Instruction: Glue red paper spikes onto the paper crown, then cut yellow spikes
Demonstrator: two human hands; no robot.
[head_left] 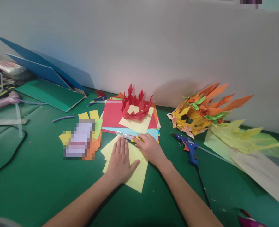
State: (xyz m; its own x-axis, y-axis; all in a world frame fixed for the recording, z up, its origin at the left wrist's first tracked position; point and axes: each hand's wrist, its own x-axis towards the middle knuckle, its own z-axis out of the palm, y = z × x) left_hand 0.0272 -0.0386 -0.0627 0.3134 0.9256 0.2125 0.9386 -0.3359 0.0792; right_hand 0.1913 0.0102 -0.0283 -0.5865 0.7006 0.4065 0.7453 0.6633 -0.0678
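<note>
My left hand [121,159] lies flat on several sheets of pale yellow paper [138,179], its fingers stretched out and thumb spread. Its fingertips reach a clear strip like a ruler [123,135] along the top of the sheets. Against the strip's right end, my right hand [151,149] is closed around a slim yellow tool [136,139]; its exact kind is mostly hidden by the fingers. Just beyond the hands, a red folded-paper crown [137,110] stands on a stack of coloured paper [111,113].
A blue glue gun [189,146] with its cord lies to the right, near an orange and yellow paper crown [193,113] and pale yellow-green paper spikes [243,135]. On the left are a blurred-out phone-like object [80,138], a pink glue gun [5,101] and a green board [54,94].
</note>
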